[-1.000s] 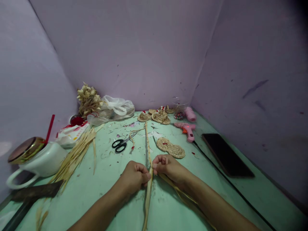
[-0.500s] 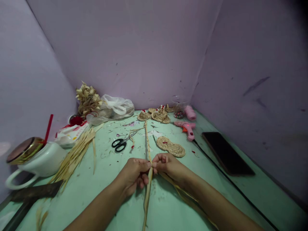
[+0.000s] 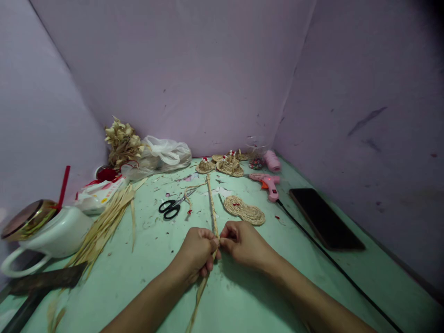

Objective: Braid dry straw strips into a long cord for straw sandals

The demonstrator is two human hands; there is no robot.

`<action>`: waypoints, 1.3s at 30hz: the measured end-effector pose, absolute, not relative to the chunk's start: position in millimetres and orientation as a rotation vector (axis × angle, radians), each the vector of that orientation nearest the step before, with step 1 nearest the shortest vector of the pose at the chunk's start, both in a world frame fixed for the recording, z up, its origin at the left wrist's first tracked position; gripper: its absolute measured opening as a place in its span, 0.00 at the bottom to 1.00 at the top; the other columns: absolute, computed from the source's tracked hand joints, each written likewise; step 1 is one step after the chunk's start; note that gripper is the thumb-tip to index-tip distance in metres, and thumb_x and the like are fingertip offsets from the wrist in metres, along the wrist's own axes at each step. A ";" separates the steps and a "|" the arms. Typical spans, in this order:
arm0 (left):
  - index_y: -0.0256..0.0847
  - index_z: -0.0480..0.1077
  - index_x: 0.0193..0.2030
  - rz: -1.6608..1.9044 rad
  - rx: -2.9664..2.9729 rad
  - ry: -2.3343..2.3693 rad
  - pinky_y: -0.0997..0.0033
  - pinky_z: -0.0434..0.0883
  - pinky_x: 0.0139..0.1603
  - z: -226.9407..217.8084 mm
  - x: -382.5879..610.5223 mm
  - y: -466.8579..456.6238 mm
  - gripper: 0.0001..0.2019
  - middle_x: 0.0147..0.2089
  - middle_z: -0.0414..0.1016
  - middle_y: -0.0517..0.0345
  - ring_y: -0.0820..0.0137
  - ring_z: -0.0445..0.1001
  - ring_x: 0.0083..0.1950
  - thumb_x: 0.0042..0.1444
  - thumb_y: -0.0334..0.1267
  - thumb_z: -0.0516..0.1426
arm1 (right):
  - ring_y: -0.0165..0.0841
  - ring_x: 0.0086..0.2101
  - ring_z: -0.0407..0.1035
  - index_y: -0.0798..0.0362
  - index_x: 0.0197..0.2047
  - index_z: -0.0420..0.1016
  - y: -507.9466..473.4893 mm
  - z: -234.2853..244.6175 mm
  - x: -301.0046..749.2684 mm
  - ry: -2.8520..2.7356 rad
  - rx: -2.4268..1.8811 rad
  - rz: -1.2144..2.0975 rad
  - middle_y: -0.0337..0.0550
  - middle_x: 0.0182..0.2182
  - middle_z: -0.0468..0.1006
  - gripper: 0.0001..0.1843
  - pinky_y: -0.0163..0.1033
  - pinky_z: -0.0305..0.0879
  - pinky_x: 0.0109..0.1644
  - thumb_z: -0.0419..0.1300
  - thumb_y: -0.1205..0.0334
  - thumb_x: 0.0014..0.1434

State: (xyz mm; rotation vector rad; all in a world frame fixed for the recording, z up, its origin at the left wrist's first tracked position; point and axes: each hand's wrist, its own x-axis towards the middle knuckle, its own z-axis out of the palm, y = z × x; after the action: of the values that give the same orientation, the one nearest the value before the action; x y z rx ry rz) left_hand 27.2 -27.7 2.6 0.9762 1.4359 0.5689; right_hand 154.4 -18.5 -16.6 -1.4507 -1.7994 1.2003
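Note:
A thin straw braid (image 3: 212,203) runs from the middle of the table toward me. My left hand (image 3: 198,252) is closed in a pinch on its near end. From beneath those fingers a loose flat straw strand (image 3: 198,296) trails down to the lower edge. My right hand (image 3: 241,243) is also closed, thumb and forefinger pinched right beside the braid's end on a straw strand that its fingers mostly hide. Ahead of the right hand lies a flat coiled straw piece (image 3: 244,210) with two rounded ends. Black-handled scissors (image 3: 170,209) rest left of the braid.
Left are loose straw strips (image 3: 104,222), a white mug (image 3: 58,233) and a hammer-like tool (image 3: 48,277). A pink glue gun (image 3: 268,182), its black cord, and a phone (image 3: 326,219) lie right. Behind stand coiled straw pieces (image 3: 229,166), a bead cup (image 3: 256,155) and a plastic bag (image 3: 166,152).
The loose strand below my left hand has swung leftward. My right hand has turned slightly, and the strands beneath its forearm have mostly gone from sight. The view has shifted a little.

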 end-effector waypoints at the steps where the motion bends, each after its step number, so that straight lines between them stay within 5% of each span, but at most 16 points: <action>1: 0.38 0.58 0.17 0.578 0.991 1.440 0.80 0.45 0.06 1.0 27.9 -28.6 0.09 0.07 0.57 0.65 0.79 0.49 0.06 0.46 0.32 0.49 | 0.26 0.20 0.59 0.55 0.23 0.68 -20.3 -13.0 155.3 -1.850 -1.527 1.080 0.40 0.18 0.71 0.04 0.31 0.48 0.22 0.55 0.64 0.44; 8: 0.38 0.59 0.16 0.600 1.034 1.474 0.80 0.47 0.06 -11.6 29.2 -30.4 0.08 0.05 0.57 0.64 0.78 0.51 0.06 0.43 0.34 0.50 | 0.26 0.17 0.55 0.55 0.21 0.71 -35.0 6.7 151.9 -1.956 -1.745 0.882 0.43 0.16 0.71 0.08 0.33 0.42 0.21 0.55 0.62 0.45; 18: 0.36 0.62 0.16 0.663 1.014 1.322 0.81 0.45 0.07 -9.8 19.9 -25.8 0.04 0.07 0.57 0.65 0.80 0.51 0.07 0.36 0.32 0.50 | 0.28 0.20 0.60 0.52 0.25 0.75 -45.8 11.6 148.1 -2.368 -1.414 0.722 0.45 0.21 0.75 0.11 0.34 0.42 0.23 0.51 0.68 0.45; 25: 0.37 0.62 0.18 0.638 1.080 1.352 0.81 0.44 0.09 -6.7 15.4 -25.2 0.02 0.07 0.55 0.67 0.81 0.50 0.08 0.36 0.32 0.51 | 0.26 0.19 0.58 0.55 0.20 0.72 -28.6 11.0 163.5 -1.912 -1.488 1.107 0.40 0.15 0.70 0.11 0.32 0.48 0.23 0.57 0.58 0.46; 32: 0.36 0.63 0.20 0.623 1.117 1.300 0.81 0.45 0.10 -1.4 14.8 -25.3 0.06 0.09 0.56 0.67 0.81 0.51 0.09 0.38 0.37 0.53 | 0.26 0.18 0.64 0.56 0.25 0.63 -20.0 1.7 150.8 -1.045 -1.306 1.945 0.37 0.16 0.68 0.07 0.34 0.60 0.26 0.59 0.65 0.42; 39: 0.36 0.62 0.20 0.611 1.152 1.289 0.80 0.45 0.12 0.5 15.7 -24.4 0.07 0.10 0.56 0.67 0.82 0.51 0.10 0.36 0.38 0.55 | 0.19 0.13 0.47 0.57 0.18 0.64 -24.2 -9.9 144.1 -1.326 -1.539 1.588 0.30 0.10 0.57 0.05 0.29 0.41 0.17 0.56 0.69 0.42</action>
State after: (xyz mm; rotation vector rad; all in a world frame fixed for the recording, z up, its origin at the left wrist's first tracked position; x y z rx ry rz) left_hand 15.7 -24.4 0.5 1.1519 1.2885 0.6115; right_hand 144.1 -24.2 -9.9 -1.5392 -1.3258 1.5877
